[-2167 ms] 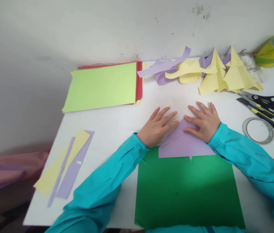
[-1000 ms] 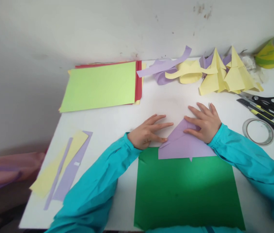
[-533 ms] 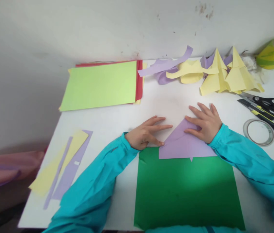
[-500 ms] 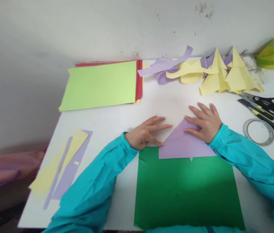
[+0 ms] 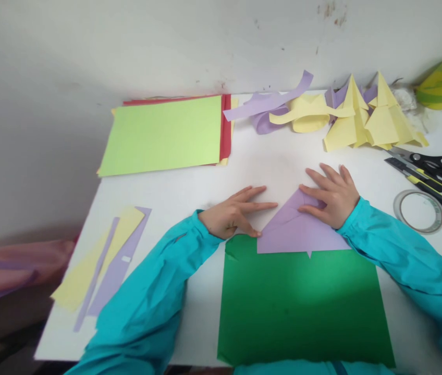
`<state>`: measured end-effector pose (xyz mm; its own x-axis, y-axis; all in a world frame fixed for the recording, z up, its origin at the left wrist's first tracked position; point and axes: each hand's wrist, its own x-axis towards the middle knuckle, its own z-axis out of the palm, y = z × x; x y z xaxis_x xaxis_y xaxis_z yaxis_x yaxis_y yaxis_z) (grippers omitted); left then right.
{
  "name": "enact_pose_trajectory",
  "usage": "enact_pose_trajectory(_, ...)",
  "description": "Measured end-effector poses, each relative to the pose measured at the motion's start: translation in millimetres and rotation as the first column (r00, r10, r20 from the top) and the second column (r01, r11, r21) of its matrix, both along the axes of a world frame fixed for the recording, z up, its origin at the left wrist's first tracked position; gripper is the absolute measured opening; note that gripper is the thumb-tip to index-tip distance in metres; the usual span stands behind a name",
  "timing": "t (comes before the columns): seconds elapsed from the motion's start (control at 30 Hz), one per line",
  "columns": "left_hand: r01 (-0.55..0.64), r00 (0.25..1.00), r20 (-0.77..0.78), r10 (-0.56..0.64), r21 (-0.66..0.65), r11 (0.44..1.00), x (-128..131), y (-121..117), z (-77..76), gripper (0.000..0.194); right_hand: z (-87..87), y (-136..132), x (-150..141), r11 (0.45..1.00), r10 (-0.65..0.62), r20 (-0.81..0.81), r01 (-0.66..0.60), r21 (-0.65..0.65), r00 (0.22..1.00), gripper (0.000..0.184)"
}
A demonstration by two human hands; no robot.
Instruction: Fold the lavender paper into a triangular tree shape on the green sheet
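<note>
A folded piece of purple paper (image 5: 295, 229), peaked at the top, lies over the upper edge of a dark green sheet (image 5: 303, 307). A small purple tip pokes out below its lower edge. My left hand (image 5: 234, 213) is at the paper's left side, fingers spread, with the thumb tip at the slanted edge. On the right part of the paper rests my right hand (image 5: 332, 198), its fingers fanned out and the thumb and index finger lying on the purple surface. The paper's right corner is partly covered by my right hand and sleeve.
Stacked coloured sheets (image 5: 166, 135) lie at the back left, paper strips (image 5: 103, 260) at the left. Along the wall stand folded yellow cones (image 5: 385, 122) and paper crowns (image 5: 309, 117). Scissors (image 5: 440, 164), a cutter (image 5: 432, 187), clear tape (image 5: 418, 211) and yellow tape (image 5: 440, 86) sit right.
My left thumb has slid slightly left and down along the paper's slanted edge. My right hand keeps its place on the paper. The whole view has shifted a little.
</note>
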<state>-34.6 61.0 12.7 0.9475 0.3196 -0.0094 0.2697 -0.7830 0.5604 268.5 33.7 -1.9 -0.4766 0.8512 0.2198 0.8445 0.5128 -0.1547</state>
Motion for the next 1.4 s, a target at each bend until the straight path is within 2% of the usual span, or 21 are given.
enact_pose_trajectory(0.2,0.011,1.000,-0.028,-0.011,-0.015,1.000,-1,1,1.1,0.039,0.4,0,0,1.000,-0.001,0.001,0.001,-0.005,1.000,0.046)
enact_pose_trajectory(0.43,0.028,0.998,-0.057,-0.030,-0.026,0.999,-2,2,3.6,0.051,-0.4,0,0,1.000,-0.006,-0.012,0.006,0.003,1.000,0.047)
enact_pose_trajectory(0.63,0.002,0.999,-0.042,-0.003,-0.019,1.000,-4,2,3.8,0.040,0.4,0,-1,1.000,-0.004,-0.013,0.004,-0.002,1.000,0.047)
enact_pose_trajectory(0.8,-0.146,0.988,0.062,0.138,0.136,0.980,14,-10,-0.9,0.046,-0.1,0,0,1.000,-0.001,0.009,0.001,-0.008,1.000,0.045)
enact_pose_trajectory(0.93,-0.173,0.985,0.058,0.163,0.279,0.945,36,-24,-9.7,0.046,-0.9,0,1,1.000,0.005,0.027,-0.005,-0.018,1.000,0.044)
enact_pose_trajectory(1.03,-0.169,0.985,0.039,0.166,0.324,0.931,40,-27,-14.7,0.049,-0.9,0,1,1.000,0.002,0.015,-0.002,-0.017,1.000,0.044)
enact_pose_trajectory(1.23,-0.123,0.992,0.008,0.125,0.266,0.956,25,-26,-9.8,0.056,-0.4,0,1,1.000,-0.001,0.000,0.001,-0.009,1.000,0.045)
enact_pose_trajectory(1.4,-0.108,0.994,0.011,0.109,0.217,0.970,13,-28,-5.3,0.052,0.1,0,1,1.000,-0.002,-0.007,0.002,-0.001,1.000,0.046)
